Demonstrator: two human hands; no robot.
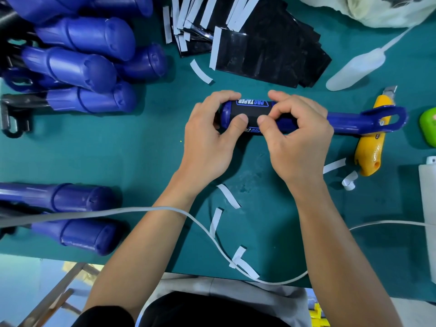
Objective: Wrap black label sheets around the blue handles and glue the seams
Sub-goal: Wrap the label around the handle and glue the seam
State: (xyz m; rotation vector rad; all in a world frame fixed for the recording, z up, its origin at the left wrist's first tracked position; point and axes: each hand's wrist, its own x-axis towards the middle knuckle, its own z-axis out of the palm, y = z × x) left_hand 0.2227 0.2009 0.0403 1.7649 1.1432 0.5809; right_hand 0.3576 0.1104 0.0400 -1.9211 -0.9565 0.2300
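Bright, even light; soft shadows; edges bent, perhaps blurred.

The curled fingers of the left hand (207,142) and right hand (297,142) cover much of the glossy black label sheet (254,112) on the blue plastic handle with a looped end (349,122), so the sheet's edges are hidden and the lettering under the right thumb is unreadable. The handle's shaft hides part of the yellow plastic utility knife (370,152). The rounded green object (428,126) and the pale rectangular container (428,192) are cut by the right edge, while the heap of blue plastic handles (77,64) runs off the left and top edges.
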